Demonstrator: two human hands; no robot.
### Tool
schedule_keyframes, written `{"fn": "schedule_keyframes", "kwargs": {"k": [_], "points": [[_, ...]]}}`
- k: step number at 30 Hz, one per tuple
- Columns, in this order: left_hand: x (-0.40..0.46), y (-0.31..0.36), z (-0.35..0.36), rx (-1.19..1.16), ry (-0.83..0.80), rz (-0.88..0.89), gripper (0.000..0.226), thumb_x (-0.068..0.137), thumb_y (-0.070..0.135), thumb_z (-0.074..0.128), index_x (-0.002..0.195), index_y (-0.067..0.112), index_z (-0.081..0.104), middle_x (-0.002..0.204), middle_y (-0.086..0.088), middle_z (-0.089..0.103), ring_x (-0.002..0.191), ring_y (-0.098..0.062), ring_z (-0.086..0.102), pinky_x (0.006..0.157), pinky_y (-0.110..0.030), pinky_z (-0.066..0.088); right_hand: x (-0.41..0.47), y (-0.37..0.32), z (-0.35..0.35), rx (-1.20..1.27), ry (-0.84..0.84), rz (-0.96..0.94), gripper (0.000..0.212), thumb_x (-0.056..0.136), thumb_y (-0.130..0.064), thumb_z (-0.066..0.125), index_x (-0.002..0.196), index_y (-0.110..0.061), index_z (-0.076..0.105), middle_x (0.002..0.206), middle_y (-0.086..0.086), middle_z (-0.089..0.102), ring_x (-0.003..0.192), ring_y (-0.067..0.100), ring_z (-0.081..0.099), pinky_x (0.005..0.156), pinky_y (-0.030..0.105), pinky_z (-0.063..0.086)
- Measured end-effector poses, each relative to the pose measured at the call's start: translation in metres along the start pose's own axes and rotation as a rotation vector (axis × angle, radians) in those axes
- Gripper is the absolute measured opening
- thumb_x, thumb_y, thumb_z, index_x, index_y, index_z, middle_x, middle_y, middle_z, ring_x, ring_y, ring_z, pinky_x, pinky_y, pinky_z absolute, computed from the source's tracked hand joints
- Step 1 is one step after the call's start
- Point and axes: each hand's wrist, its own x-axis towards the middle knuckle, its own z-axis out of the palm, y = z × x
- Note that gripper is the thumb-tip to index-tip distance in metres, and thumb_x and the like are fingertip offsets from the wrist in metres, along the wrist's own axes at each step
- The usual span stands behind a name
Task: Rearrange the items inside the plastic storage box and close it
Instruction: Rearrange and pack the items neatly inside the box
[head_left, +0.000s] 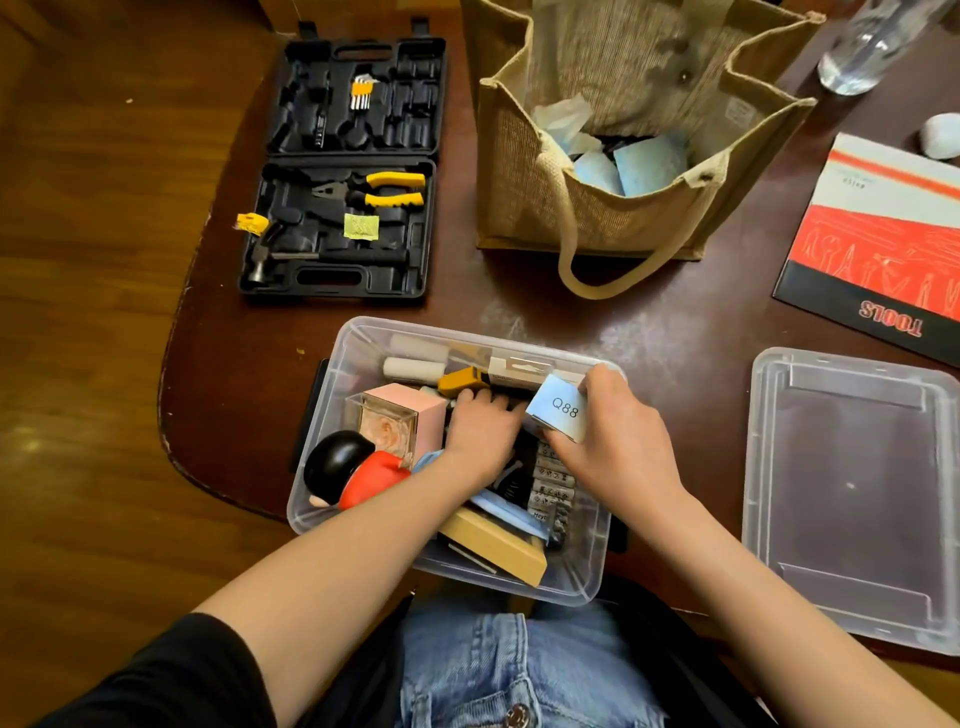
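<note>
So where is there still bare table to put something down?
One bare strip runs between the plastic storage box and the open tool case and jute bag behind it. Another lies between the box and its lid. Inside the box it is crowded: both hands, left and right, are in among the items.

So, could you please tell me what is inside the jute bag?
Inside the jute bag lie light blue pads and crumpled white paper, with something dark between them. The bag's walls hide whatever lies deeper.
</note>
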Motion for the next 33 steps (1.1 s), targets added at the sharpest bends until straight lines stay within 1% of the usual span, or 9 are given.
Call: {"fn": "schedule_keyframes", "kwargs": {"k": [4,8,12,16,19,23,25,28,33], "points": [[-0.007,-0.012,-0.005,-0.063,0.071,0.065,0.058,0.076,0.042,0.068,0.127,0.022,0.047,0.121,-0.002,0.060,0.114,-0.026,0.048,0.091,-0.039,0.032,0.000,0.001,0.000,0.014,0.006,-0.001,0.041,0.082,-0.036,0.067,0.098,-0.014,0.037,0.095,0.004,0.048,0.074,0.033,0.059,0.050,0.032,0.037],[-0.027,-0.025,-0.009,-0.177,0.127,0.093,0.050,0.076,0.048,0.062,0.120,0.026,0.050,0.112,0.004,0.063,0.112,-0.020,0.049,0.099,-0.036,0.027,-0.001,0.002,0.001,0.036,0.019,-0.001,0.042,0.080,-0.035,0.069,0.100,-0.015,0.038,0.098,0.005,0.052,0.078,0.032,0.061,0.052,0.033,0.042],[-0.044,-0.026,-0.014,-0.151,-0.001,0.182,0.047,0.080,0.047,0.062,0.122,0.031,0.053,0.119,0.004,0.061,0.121,-0.020,0.044,0.108,-0.041,0.025,-0.001,0.003,0.006,0.080,0.017,0.022,0.045,0.079,-0.037,0.071,0.099,-0.019,0.035,0.097,0.004,0.055,0.079,0.031,0.061,0.050,0.032,0.041],[-0.048,-0.023,-0.015,-0.104,-0.157,0.197,0.051,0.088,0.053,0.050,0.136,0.035,0.046,0.135,0.002,0.054,0.138,-0.022,0.025,0.112,-0.046,0.014,-0.004,-0.002,0.020,0.116,0.037,0.004,0.040,0.078,-0.028,0.072,0.096,-0.020,0.037,0.095,0.004,0.058,0.074,0.027,0.061,0.043,0.021,0.024],[-0.049,-0.025,-0.013,-0.116,-0.191,0.193,0.050,0.094,0.053,0.040,0.141,0.038,0.038,0.143,-0.001,0.046,0.142,-0.023,0.018,0.113,-0.048,0.011,-0.003,-0.008,0.034,0.102,0.014,-0.007,0.038,0.081,-0.023,0.069,0.106,-0.015,0.043,0.102,0.006,0.058,0.080,0.029,0.063,0.050,0.029,0.034],[-0.049,-0.026,-0.010,-0.164,-0.159,0.149,0.046,0.095,0.049,0.039,0.138,0.035,0.044,0.143,-0.004,0.044,0.139,-0.021,0.022,0.112,-0.046,0.014,0.004,-0.015,0.047,-0.025,-0.015,-0.006,0.041,0.084,-0.022,0.066,0.118,-0.013,0.046,0.115,0.005,0.053,0.087,0.029,0.062,0.056,0.033,0.043],[-0.048,-0.026,-0.009,-0.180,-0.130,0.112,0.043,0.096,0.047,0.040,0.135,0.034,0.049,0.141,-0.006,0.040,0.136,-0.022,0.026,0.111,-0.045,0.018,0.006,-0.019,0.052,-0.044,-0.009,-0.006,0.042,0.084,-0.022,0.066,0.121,-0.013,0.048,0.118,0.005,0.050,0.087,0.029,0.061,0.055,0.032,0.040],[-0.044,-0.026,-0.013,-0.194,-0.123,0.079,0.038,0.096,0.045,0.041,0.128,0.031,0.056,0.136,-0.007,0.040,0.131,-0.025,0.030,0.107,-0.044,0.025,0.005,-0.021,0.058,0.011,-0.001,0.007,0.048,0.086,-0.018,0.062,0.131,-0.013,0.046,0.129,0.005,0.044,0.090,0.030,0.060,0.060,0.035,0.046],[-0.042,-0.026,-0.021,-0.419,0.056,-0.068,0.028,0.092,0.032,0.048,0.087,0.013,0.068,0.116,-0.008,0.047,0.109,-0.025,0.047,0.089,-0.038,0.043,-0.014,-0.026,0.062,0.309,0.061,0.096,0.065,0.083,-0.010,0.064,0.141,-0.015,0.034,0.144,0.001,0.034,0.110,0.022,0.056,0.083,0.034,0.049]]}}
